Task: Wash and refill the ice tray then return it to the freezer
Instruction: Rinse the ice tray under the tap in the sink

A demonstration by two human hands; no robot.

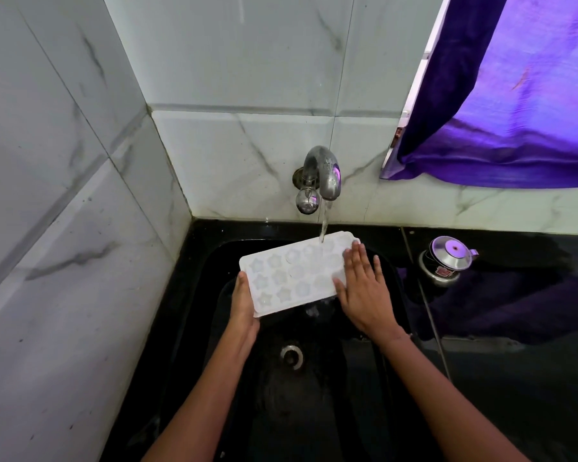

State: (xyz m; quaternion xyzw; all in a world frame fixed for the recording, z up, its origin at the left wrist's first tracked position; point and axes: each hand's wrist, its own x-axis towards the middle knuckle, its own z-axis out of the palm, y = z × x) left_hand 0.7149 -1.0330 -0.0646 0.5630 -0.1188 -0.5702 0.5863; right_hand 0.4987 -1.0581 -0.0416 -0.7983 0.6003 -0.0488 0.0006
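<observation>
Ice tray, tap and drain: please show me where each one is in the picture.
Ice tray (291,275): head view, middle of its star-moulded top face.
Tap (324,171): head view, curved metal spout.
Drain (291,356): head view, metal ring in the sink floor.

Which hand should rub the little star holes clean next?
The right hand, probably. It lies flat and open on top of the ice tray, next to the water stream, so it is free to rub. The left hand grips the tray's near-left edge, holding it over the sink.
</observation>
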